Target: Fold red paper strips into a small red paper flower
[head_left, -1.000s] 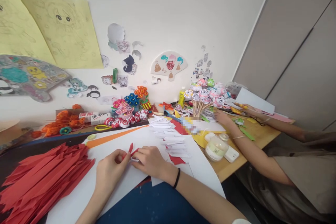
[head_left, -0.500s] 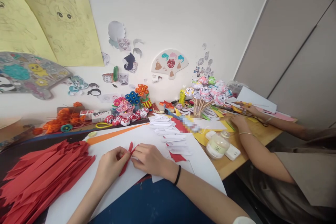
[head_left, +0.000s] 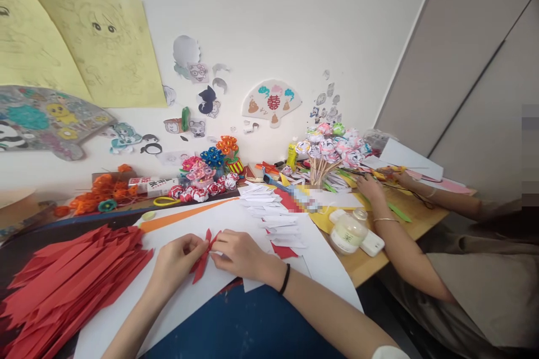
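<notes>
A folded red paper strip (head_left: pixel 201 269) is pinched between my two hands above the white sheet. My left hand (head_left: pixel 181 258) closes thumb and fingers on its left side. On its other side, my right hand (head_left: pixel 238 252), with a black band at the wrist, grips it with curled fingers. One strip end points up between the hands and another slants down toward me. To the left lies a large pile of red paper strips (head_left: pixel 71 286). Beyond my right hand, folded white paper pieces (head_left: pixel 273 213) form a column, with red paper under them.
Paper flowers (head_left: pixel 328 148) on sticks, red-white paper roses (head_left: pixel 200 193) and orange flowers (head_left: pixel 105 190) line the wall. A glass jar (head_left: pixel 349 233) stands to the right. Another person's hands (head_left: pixel 373 188) work at the right table, near yellow-handled scissors.
The red strip's lower end shows more, while my hands have barely shifted. The other person's nearer hand has moved left, and a green strip now shows beside that arm.
</notes>
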Tool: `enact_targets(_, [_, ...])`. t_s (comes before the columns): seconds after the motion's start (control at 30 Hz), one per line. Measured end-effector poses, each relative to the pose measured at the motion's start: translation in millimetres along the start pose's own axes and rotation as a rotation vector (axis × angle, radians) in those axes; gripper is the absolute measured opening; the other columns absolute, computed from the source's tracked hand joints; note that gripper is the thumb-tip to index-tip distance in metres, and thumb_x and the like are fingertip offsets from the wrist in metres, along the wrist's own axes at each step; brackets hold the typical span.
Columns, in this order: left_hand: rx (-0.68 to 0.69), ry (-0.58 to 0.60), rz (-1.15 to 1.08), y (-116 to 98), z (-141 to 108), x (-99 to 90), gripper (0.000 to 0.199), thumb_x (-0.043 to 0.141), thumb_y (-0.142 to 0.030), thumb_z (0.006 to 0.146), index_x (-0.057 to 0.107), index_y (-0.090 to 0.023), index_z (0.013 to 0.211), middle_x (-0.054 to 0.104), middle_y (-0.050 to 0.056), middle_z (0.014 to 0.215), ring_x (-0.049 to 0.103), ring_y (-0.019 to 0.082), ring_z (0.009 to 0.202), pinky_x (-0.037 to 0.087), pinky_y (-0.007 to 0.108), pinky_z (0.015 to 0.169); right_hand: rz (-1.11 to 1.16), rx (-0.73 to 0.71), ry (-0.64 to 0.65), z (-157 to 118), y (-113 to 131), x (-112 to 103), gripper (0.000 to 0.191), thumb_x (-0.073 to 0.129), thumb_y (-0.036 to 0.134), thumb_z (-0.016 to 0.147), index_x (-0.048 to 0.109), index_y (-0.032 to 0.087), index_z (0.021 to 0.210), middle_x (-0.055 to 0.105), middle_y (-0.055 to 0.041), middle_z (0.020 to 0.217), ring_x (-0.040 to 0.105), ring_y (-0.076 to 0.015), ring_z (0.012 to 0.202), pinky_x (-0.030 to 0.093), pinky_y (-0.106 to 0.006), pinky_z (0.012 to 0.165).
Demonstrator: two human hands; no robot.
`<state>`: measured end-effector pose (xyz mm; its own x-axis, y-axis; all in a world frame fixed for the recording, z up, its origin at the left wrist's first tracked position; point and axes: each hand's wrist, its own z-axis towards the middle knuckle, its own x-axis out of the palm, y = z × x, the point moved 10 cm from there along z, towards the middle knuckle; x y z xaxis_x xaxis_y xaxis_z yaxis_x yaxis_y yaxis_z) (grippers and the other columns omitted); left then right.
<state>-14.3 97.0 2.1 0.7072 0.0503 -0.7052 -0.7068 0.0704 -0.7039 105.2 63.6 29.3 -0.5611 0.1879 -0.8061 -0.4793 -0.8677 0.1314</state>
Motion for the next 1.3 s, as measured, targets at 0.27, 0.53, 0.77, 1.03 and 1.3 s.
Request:
enact_targets(0.27, [0.006,-0.001,-0.004,-5,-2,-3.1,0.047,0.051,-0.062,0.075,0.063,-0.017,0.070,0.059,0.000,0.055,0.048,0.014,0.057,0.034,0.023,0.056,-0.028,0.006,-0.008,1,-1,-2,0.012,0.052,0.020,0.090,0.060,0.018,0.080,0.062,-0.0015,0.080,0.053,-0.0147,0.075,0.040,-0.025,0.066])
enact_targets(0.53, [0.181,0.095,-0.015,-21,-5,4.7,0.043,0.054,-0.059,0.079,0.065,-0.018,0.083,0.055,-0.002,0.057,0.047,0.014,0.059,0.037,0.023,0.058,-0.044,0.073,-0.037,0,-9,-6,0.014,0.055,0.021,0.088,0.055,0.019,0.073,0.061,-0.0006,0.072,0.051,-0.0152,0.070,0.039,-0.026,0.064])
enact_targets(0.77, [0.159,-0.007,0.079,-23,-8,4.8,0.038,0.051,-0.056,0.079,0.058,-0.019,0.070,0.053,-0.003,0.057,0.045,0.014,0.056,0.034,0.023,0.056,-0.053,0.119,-0.060,-2,-13,-6,0.016,0.055,0.019,0.084,0.053,0.019,0.068,0.058,-0.0004,0.067,0.051,-0.0145,0.067,0.036,-0.025,0.061])
enact_targets(1.03, [0.189,-0.083,0.094,-29,-10,6.7,0.041,0.045,-0.057,0.080,0.056,-0.019,0.069,0.053,-0.002,0.058,0.045,0.015,0.057,0.034,0.025,0.057,-0.020,0.114,-0.064,-3,-15,-4,0.018,0.055,0.017,0.084,0.052,0.018,0.067,0.060,-0.0011,0.069,0.052,-0.0139,0.068,0.037,-0.024,0.061])
enact_targets(1.3, [0.183,-0.133,0.098,-27,-11,4.9,0.041,0.043,-0.056,0.083,0.053,-0.020,0.068,0.055,-0.002,0.059,0.048,0.015,0.057,0.035,0.025,0.056,-0.009,0.086,-0.063,-3,-12,-7,0.018,0.054,0.019,0.087,0.054,0.019,0.069,0.061,-0.0011,0.071,0.054,-0.0143,0.070,0.039,-0.025,0.062])
